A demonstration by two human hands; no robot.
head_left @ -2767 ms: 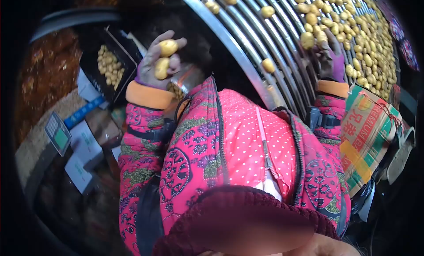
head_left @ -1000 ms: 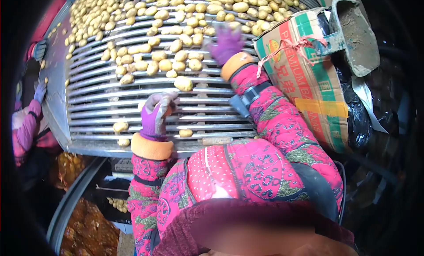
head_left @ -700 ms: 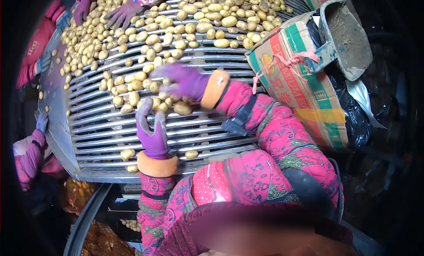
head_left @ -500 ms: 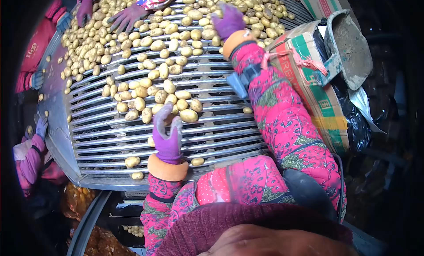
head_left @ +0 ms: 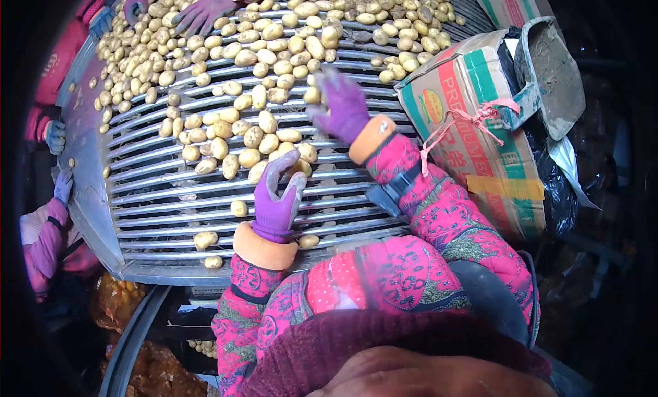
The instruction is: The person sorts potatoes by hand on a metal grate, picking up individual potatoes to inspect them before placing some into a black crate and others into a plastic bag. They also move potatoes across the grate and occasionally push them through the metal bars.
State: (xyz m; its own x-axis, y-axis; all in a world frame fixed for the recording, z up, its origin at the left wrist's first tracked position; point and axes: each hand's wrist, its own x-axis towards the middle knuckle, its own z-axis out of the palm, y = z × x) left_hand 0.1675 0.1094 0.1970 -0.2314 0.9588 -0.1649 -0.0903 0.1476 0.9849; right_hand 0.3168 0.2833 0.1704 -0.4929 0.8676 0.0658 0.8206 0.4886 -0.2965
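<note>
— Half a second back, the right hand (head_left: pixel 340 109) was stretched far up among the thick pile of potatoes; now it sits lower, closer to the person's body, over the barred sorting table (head_left: pixel 164 212). Do you see that too?

— Yes, and the left hand (head_left: pixel 276 195) has barely shifted. It stands upright on the bars, near the table's lower edge, fingers spread and pointing up.

— Is it gripping anything?

— No. It is open, and its fingertips touch the small cluster of potatoes (head_left: pixel 240 145) lying just above it on the table. One potato (head_left: pixel 300 168) sits right against the gloved fingers.

— And the right hand?

— Spread wide, palm down. A single small potato (head_left: pixel 312 95) lies at its fingertips. I cannot tell whether it is pinched or just touching.

— What else lies on the table?

— Loose potatoes near the lower edge: one (head_left: pixel 238 208) left of the left hand, one (head_left: pixel 309 241) beside the orange cuff, and two more (head_left: pixel 204 239) toward the lower left corner. The upper part of the table is covered with a dense spread of potatoes (head_left: pixel 288 27).

— Anyone else there?

— A co-worker's gloved hand (head_left: pixel 202 13) rests on the potatoes at the table's top left. Another person's sleeve (head_left: pixel 44 236) shows off the table's left side.

— And to the right of the table?

— A cardboard box (head_left: pixel 473 123) tied with pink string, touching the table's right edge, with a dirty grey scoop (head_left: pixel 552 68) resting on it.
</note>
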